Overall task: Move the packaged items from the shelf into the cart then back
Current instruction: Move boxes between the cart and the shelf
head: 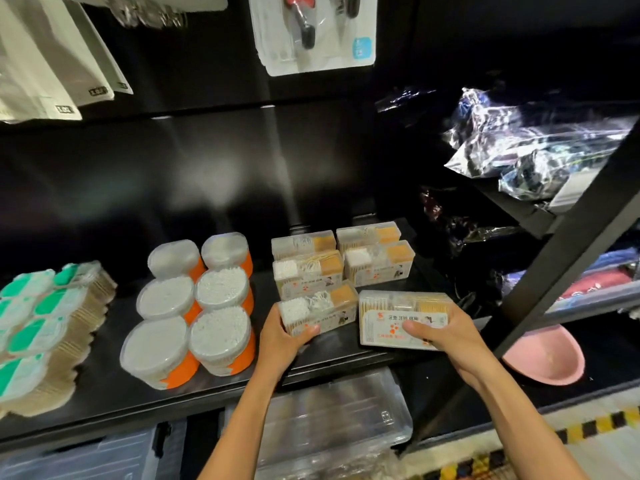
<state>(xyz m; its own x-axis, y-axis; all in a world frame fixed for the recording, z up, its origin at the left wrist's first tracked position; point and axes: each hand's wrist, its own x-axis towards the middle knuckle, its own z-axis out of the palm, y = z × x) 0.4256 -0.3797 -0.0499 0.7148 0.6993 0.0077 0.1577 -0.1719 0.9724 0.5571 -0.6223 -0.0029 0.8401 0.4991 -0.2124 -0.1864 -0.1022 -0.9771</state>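
Two clear rectangular plastic boxes of cotton swabs and toothpicks are in hand at the front edge of the black shelf. The left hand grips the front box of the left column, which rests on the shelf. The right hand holds the second box, tilted label-up, at the shelf edge. Four matching boxes stand in two columns just behind. Round clear tubs with orange labels sit to the left. A pink basin lies lower right.
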